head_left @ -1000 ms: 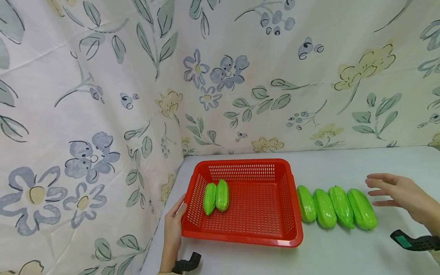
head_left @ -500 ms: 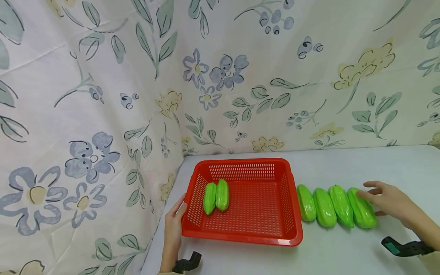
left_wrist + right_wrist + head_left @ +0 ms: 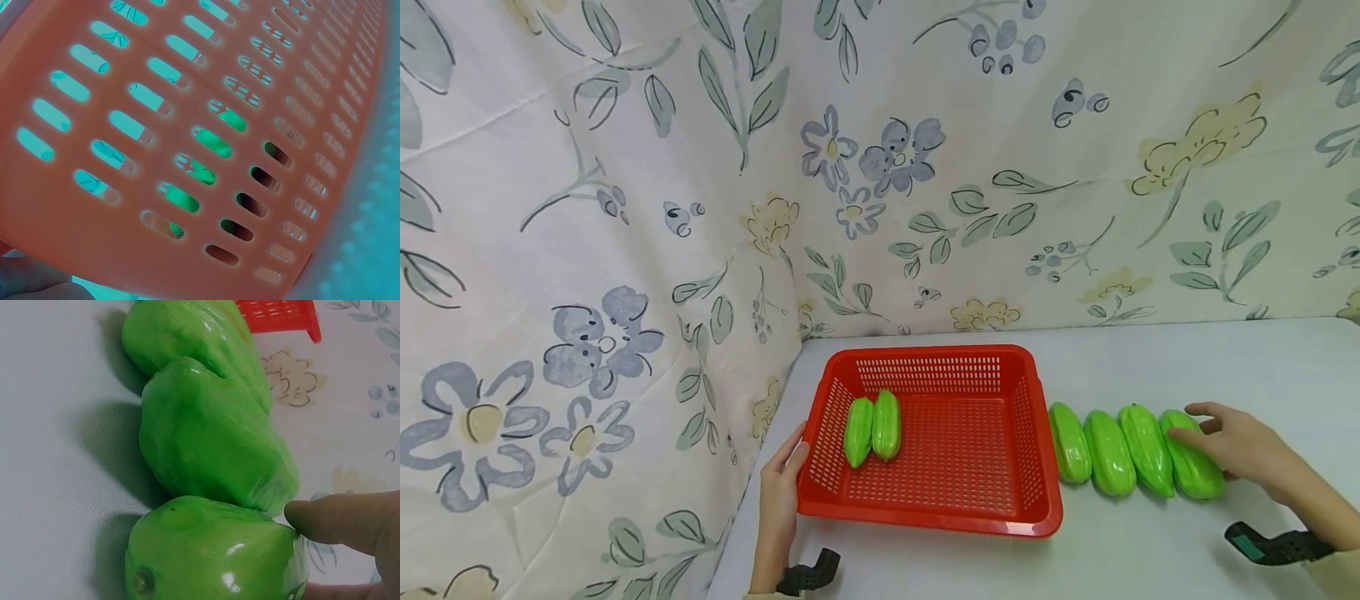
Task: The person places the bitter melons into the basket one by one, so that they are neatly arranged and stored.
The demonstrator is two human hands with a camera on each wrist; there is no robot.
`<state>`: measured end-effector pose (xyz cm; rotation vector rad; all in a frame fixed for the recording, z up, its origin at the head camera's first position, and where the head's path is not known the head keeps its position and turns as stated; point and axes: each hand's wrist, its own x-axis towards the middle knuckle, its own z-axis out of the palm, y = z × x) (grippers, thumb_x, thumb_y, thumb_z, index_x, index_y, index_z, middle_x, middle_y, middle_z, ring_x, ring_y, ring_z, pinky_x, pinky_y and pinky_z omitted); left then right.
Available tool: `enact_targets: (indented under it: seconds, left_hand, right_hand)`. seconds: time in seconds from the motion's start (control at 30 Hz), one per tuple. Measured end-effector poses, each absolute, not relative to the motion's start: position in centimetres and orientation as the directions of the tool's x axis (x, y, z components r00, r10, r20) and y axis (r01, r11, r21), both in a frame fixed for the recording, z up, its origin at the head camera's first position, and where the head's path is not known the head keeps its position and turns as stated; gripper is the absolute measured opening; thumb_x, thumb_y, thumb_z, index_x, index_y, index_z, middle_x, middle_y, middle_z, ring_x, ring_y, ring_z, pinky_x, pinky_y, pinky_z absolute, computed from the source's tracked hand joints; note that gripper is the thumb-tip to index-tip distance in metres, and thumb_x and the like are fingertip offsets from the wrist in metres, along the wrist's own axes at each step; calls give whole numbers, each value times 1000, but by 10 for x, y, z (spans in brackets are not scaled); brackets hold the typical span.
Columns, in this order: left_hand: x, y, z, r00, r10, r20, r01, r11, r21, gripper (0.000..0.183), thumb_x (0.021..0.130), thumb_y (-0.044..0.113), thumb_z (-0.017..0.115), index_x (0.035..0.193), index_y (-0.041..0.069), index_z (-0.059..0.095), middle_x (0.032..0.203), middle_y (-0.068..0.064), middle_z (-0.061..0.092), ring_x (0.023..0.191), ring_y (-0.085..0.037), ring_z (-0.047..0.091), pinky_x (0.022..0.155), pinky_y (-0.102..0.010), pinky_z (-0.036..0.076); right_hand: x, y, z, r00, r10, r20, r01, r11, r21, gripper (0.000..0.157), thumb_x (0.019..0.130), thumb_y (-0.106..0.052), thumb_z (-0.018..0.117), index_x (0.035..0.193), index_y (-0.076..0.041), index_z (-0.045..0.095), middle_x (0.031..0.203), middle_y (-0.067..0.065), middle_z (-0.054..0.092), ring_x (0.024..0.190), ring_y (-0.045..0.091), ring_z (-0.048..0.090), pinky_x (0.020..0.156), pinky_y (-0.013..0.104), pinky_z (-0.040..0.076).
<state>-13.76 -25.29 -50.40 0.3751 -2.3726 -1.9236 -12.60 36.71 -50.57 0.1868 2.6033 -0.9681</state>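
Holding in the right hand (image 3: 1243,446): the rightmost green fruit (image 3: 1197,468), pinched with the thumb over its upper left and the fingers at its right side; the fruit lies on the white table (image 3: 1120,554).

Holding in the left hand (image 3: 778,483): the left edge of a red basket (image 3: 925,523), the thumb at the rim and the fingers along the outer wall.

Basket: rectangular plastic with slotted walls and a mesh floor, on the table in front of the person.

Inside the basket: a shorter green fruit (image 3: 857,433) and a longer green fruit (image 3: 886,425), side by side near the left wall, the remaining floor bare.

Row of fruit: to the right of the basket, the near-basket fruit (image 3: 1070,443), the second fruit (image 3: 1109,454) and the third fruit (image 3: 1146,450) lie close together in line, with the held one at the end.

Right wrist view: three glossy green fruits, the nearest showing a small brown nub, the thumb tip against its far end.

Left wrist view: the basket's outer wall fills most of the view, green showing through some slots.

Wrists: a black strap (image 3: 1279,546) on the right, another black band (image 3: 809,575) on the left.

Backdrop: pale floral cloth (image 3: 1000,275) behind and to the left.
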Motion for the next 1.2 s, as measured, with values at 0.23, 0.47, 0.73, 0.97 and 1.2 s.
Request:
enact_targets:
  seconds: [0.23,0.47,0.73,0.97,1.2]
  left_hand:
    - [-137,-252,-504,-968,-232,-95,-141,190,972,49,109,38,52,156,22,51,158,-4,53,138,-26,56,92,-26,59]
    - [-136,-251,-503,-965,-246,-85,-138,206,969,50,108,40,53,155,22,52,157,-3,54,135,-24,57,92,-29,60]
    - [-135,-251,-504,-966,-246,-83,-135,202,970,49,107,44,55,153,28,54,157,0,54,136,-26,57,95,-34,60]
    - [-136,-251,-504,-965,-246,-86,-136,194,972,50,106,45,55,153,29,54,157,0,54,133,-29,60,93,-34,61]
    - [-136,-251,-504,-965,-247,-86,-138,203,969,50,107,42,54,154,25,53,157,0,53,137,-27,58,93,-31,60]
  right_hand:
    - [-126,366,-507,-929,-6,-369,234,762,-603,85,105,-50,55,144,21,30,133,54,42,99,50,66,67,42,63]
    - [-125,367,-508,-924,2,-383,253,755,-605,86,105,-52,54,145,20,29,134,53,42,100,49,66,68,42,63]
    - [-124,367,-509,-934,1,-357,236,753,-615,83,106,-49,54,145,21,30,131,52,45,97,45,67,67,41,63]
    - [-125,368,-510,-930,21,-368,260,745,-614,87,105,-52,54,146,21,28,134,53,41,97,45,68,68,41,64]
    - [-126,370,-500,-935,34,-352,262,736,-624,88,106,-52,53,146,22,27,134,53,42,94,40,69,69,41,64]
